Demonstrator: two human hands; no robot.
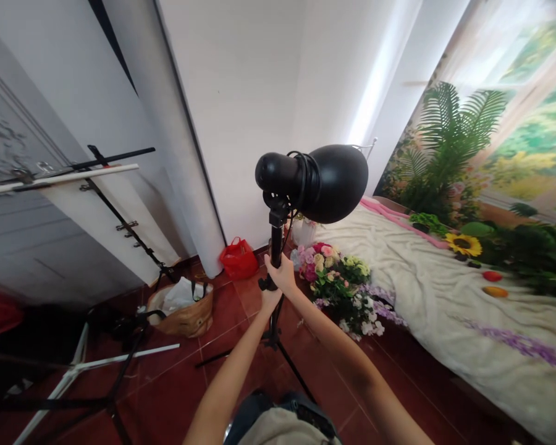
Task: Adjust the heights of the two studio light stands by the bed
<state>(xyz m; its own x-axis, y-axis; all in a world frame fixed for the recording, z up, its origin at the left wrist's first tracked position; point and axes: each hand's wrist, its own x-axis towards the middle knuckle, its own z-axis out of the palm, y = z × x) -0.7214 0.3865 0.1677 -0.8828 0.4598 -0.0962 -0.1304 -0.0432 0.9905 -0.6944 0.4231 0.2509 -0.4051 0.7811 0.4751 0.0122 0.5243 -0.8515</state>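
Observation:
A black studio light with a wide dome reflector [338,184] stands in front of me, its cord coiled round the neck. It sits atop a black light stand [276,241] with spread tripod legs on the floor. My right hand [282,273] is closed round the upper pole, just under the lamp head. Lower down, my left hand [271,296] grips the stand next to a black knob [263,284]; its fingers are partly hidden. The reflector points to the right, towards the bed.
Artificial flowers [324,266] stand on the floor beside the cream-covered bed [426,278]. A red bag [238,258] and a woven basket [185,312] are left of the stand. Further left are a backdrop stand [120,216] and white metal legs [74,371].

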